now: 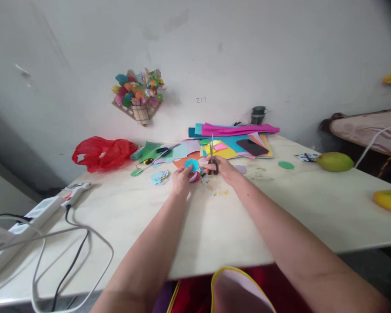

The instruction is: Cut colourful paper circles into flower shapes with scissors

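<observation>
Between the thumb and fingers of my left hand (pixel 181 178) is a blue paper flower (pixel 193 164) with a scalloped edge. My right hand (pixel 224 168) grips a pair of scissors (pixel 212 163) by the dark handles, and the blades point up and away from me. The scissors are beside the flower, apart from its edge. Just below both hands, small paper scraps (pixel 219 190) lie scattered on the table (pixel 215 230). Left of my left hand rests a pile of pale blue cut paper pieces (pixel 160 177). A red round object behind the flower is partly hidden.
Coloured paper sheets (pixel 231 145) and a dark phone (pixel 252 147) lie at the back. Another pair of scissors (pixel 165 151) and a red plastic bag (pixel 101 153) are left of them. Cables (pixel 81 228) and power strips (pixel 45 211) occupy the left; a mango (pixel 335 161) sits right.
</observation>
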Motion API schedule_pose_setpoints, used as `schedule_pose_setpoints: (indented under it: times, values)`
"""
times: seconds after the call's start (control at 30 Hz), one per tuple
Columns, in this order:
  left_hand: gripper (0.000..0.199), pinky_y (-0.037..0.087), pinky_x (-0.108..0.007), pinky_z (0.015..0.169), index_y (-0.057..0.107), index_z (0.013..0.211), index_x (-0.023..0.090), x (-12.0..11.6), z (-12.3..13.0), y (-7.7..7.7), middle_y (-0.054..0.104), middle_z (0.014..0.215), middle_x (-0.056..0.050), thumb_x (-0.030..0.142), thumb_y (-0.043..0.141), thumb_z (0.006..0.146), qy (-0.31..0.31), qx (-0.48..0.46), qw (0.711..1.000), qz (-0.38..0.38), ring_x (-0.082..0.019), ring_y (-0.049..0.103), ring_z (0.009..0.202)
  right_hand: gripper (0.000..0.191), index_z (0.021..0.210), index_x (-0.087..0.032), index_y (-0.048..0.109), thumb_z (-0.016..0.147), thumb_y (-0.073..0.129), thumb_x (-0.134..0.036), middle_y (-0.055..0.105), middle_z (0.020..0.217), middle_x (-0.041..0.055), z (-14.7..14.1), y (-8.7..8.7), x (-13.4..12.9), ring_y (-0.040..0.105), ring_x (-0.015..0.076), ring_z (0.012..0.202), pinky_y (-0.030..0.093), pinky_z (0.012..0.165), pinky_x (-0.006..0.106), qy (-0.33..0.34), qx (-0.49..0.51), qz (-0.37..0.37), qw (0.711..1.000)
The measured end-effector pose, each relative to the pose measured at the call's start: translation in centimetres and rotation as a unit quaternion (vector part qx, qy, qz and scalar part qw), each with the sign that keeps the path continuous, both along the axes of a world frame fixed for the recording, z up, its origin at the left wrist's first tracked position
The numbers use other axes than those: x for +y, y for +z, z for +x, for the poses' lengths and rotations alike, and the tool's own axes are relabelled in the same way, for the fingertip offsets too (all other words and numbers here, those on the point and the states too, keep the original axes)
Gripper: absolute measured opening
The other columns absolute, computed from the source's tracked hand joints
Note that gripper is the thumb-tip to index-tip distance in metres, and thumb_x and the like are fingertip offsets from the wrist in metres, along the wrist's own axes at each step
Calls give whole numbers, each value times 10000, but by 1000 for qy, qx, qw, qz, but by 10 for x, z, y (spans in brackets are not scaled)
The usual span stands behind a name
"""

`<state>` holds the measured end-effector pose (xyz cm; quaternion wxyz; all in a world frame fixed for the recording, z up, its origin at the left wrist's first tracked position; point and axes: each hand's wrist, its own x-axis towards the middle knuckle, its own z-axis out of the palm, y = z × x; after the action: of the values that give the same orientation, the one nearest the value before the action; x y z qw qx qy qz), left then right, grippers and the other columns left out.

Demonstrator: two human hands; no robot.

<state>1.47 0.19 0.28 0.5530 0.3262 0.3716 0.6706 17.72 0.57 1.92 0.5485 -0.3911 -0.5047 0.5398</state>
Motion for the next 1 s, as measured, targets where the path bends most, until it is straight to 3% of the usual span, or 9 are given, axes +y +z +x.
schedule_pose_setpoints:
  times: [0.17, 0.4, 0.8, 1.0]
  values:
    - [301, 496, -272, 622, 651, 646, 142, 1, 8, -10, 679, 625, -34, 283, 886, 524, -37, 18, 999, 14, -134, 621, 554, 493, 852, -197, 577, 469, 877, -271, 604, 620, -65, -14, -3, 2, 601, 126, 592, 472, 626, 268, -45, 17, 16, 999]
    - [415, 504, -266, 654, 692, 693, 131, 3, 10, -15, 713, 682, -44, 362, 935, 449, -63, 33, 997, 15, -142, 649, 597, 380, 845, -208, 567, 531, 762, -292, 510, 601, -84, -18, -4, 5, 521, 116, 582, 432, 584, 257, -109, -31, 46, 992]
    - [461, 513, -274, 670, 717, 706, 129, -1, 12, -10, 721, 711, -54, 411, 951, 427, -80, 64, 994, 35, -152, 658, 630, 397, 858, -203, 573, 529, 748, -338, 548, 579, -68, -12, -3, 11, 528, 131, 560, 430, 561, 268, -111, -54, 88, 988]
    - [454, 521, -274, 649, 698, 644, 139, 2, 4, -10, 709, 676, -49, 432, 956, 414, -131, 121, 984, 23, -151, 651, 623, 367, 865, -205, 595, 517, 712, -228, 578, 610, -55, -6, -3, 15, 548, 142, 593, 434, 550, 253, -100, -94, 117, 984]
